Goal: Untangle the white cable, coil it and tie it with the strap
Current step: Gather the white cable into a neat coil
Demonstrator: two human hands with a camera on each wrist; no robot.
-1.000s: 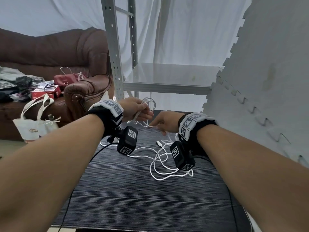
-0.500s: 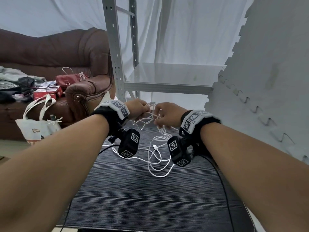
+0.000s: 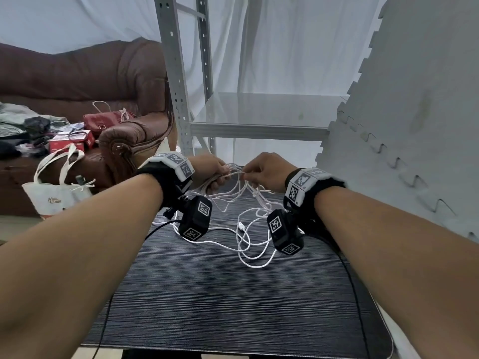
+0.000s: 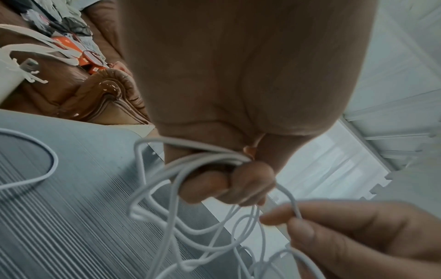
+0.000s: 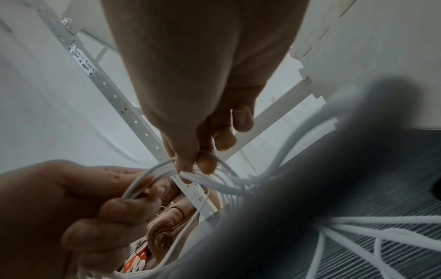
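White cable (image 3: 243, 237) is thin, light and floppy. Left hand (image 3: 210, 169) holds gathered loops above the table's (image 3: 233, 307) far edge; right hand (image 3: 264, 169) pinches one strand. Grab strands, not knots.

arms: bare, no sleeves | wrists: black bands (image 3: 155, 174), white marker blocks (image 3: 305, 181) | under-wrist: black tagged camera cubes (image 3: 195, 220)

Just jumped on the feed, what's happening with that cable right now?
A person is working on a white cable above a dark striped table. The left hand grips a bunch of gathered loops, while the right hand pinches a strand just beside it. The rest of the cable hangs down and lies in loose, tangled loops on the table, one connector end showing. No strap is visible, so nothing is tied yet.
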